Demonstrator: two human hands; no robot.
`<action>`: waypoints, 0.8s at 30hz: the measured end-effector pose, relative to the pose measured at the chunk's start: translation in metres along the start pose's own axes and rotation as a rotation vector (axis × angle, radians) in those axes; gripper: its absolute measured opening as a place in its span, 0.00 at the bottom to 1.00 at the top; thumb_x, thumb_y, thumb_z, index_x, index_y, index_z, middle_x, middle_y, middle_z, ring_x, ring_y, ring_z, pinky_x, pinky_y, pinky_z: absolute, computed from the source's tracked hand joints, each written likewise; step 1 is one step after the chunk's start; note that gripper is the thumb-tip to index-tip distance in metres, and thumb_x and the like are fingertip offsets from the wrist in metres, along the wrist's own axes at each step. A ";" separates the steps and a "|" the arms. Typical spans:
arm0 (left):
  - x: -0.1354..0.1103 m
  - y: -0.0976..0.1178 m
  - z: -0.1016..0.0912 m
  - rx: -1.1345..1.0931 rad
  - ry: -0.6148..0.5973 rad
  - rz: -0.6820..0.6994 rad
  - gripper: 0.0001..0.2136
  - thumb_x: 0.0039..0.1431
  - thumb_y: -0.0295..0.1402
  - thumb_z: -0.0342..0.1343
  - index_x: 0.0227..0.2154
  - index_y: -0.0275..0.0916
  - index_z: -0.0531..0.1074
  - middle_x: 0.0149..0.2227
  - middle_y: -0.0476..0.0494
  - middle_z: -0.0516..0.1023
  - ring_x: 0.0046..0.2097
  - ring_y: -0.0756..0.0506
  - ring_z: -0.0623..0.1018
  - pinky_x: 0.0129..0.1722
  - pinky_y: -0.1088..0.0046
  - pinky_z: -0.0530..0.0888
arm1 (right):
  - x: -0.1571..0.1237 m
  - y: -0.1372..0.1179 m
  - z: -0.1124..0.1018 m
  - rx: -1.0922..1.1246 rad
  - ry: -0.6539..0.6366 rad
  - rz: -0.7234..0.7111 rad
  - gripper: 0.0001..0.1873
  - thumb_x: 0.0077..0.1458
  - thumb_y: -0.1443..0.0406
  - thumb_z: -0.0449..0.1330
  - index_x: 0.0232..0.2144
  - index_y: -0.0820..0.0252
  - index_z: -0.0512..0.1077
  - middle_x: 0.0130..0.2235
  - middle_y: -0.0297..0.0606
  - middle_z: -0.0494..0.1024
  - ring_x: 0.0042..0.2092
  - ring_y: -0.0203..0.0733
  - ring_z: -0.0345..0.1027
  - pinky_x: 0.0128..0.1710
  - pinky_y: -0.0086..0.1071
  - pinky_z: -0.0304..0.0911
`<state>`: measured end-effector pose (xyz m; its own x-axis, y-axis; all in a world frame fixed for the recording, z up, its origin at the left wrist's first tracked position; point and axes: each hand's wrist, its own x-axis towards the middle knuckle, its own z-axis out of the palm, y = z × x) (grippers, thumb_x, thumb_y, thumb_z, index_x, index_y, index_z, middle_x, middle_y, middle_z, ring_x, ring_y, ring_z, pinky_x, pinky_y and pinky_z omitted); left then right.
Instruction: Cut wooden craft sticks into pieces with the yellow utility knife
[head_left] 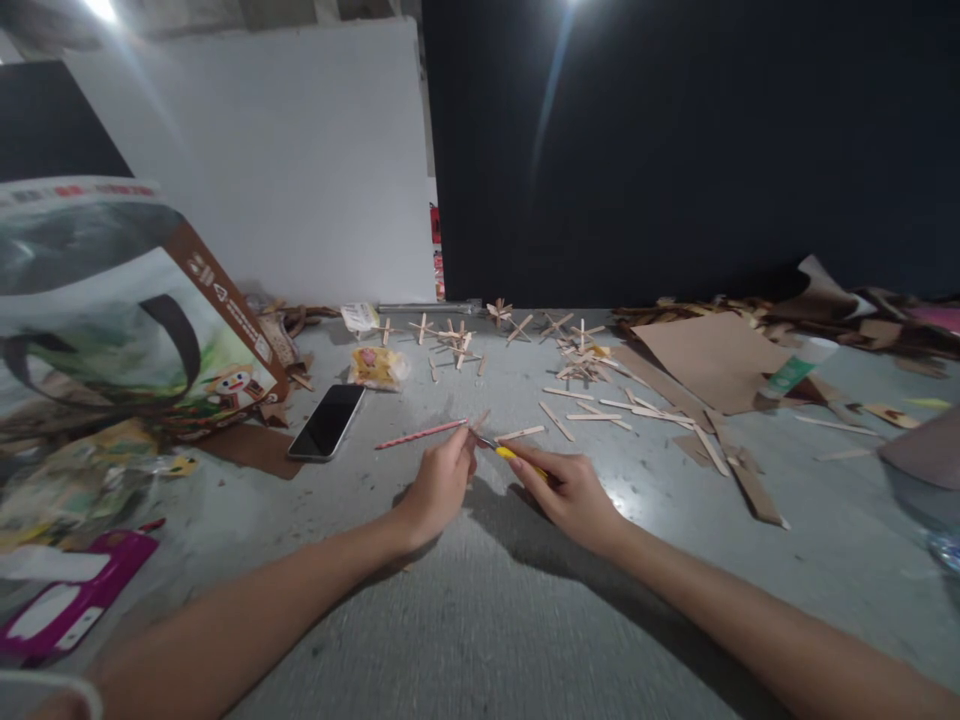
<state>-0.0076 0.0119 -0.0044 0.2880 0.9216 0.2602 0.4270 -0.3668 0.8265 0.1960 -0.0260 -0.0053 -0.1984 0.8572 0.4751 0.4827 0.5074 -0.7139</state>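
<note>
Above the grey tabletop (420, 620), my left hand (442, 480) pinches a small wooden craft stick (482, 418), partly hidden by the fingers. My right hand (574, 495) is wrapped around a yellow-handled craft knife (506, 452). The knife's metal tip points left and meets the stick close to my left fingertips; whether it cuts in cannot be made out. Just left of my left hand lies a thin pink striped rod (420, 433). Beyond my hands are loose craft sticks (594, 417) and several crossed-stick pieces (461, 342).
A black phone (328, 422) and a yellow packet (379, 368) lie left of centre. Farther left stand a large printed bag (217, 340) and a purple object (82, 595). Brown cardboard (712, 360) and a green-and-white tube (799, 368) are at right. Upright panels (675, 150) close off the back.
</note>
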 end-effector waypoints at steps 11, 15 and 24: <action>0.000 0.003 -0.003 0.044 0.018 0.037 0.12 0.68 0.32 0.42 0.28 0.41 0.64 0.21 0.55 0.66 0.24 0.50 0.67 0.27 0.76 0.61 | 0.002 -0.001 -0.001 0.056 -0.027 0.036 0.24 0.68 0.54 0.55 0.52 0.62 0.82 0.31 0.40 0.85 0.24 0.36 0.65 0.23 0.26 0.60; -0.003 0.005 -0.004 0.060 0.010 0.046 0.11 0.66 0.30 0.43 0.27 0.40 0.64 0.21 0.54 0.66 0.24 0.51 0.67 0.27 0.76 0.61 | 0.002 -0.001 0.000 0.089 -0.047 0.056 0.24 0.67 0.53 0.55 0.52 0.60 0.82 0.31 0.38 0.84 0.24 0.36 0.64 0.22 0.27 0.60; -0.002 0.003 0.000 0.066 -0.002 0.031 0.11 0.65 0.30 0.45 0.28 0.39 0.67 0.21 0.54 0.67 0.24 0.51 0.67 0.27 0.76 0.61 | 0.003 -0.002 0.001 0.131 -0.073 0.139 0.29 0.66 0.51 0.54 0.54 0.66 0.80 0.24 0.35 0.75 0.22 0.34 0.54 0.21 0.27 0.52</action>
<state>-0.0070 0.0090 -0.0026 0.3033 0.9095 0.2843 0.4736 -0.4028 0.7833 0.1940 -0.0242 -0.0027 -0.2011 0.9215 0.3322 0.3952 0.3867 -0.8332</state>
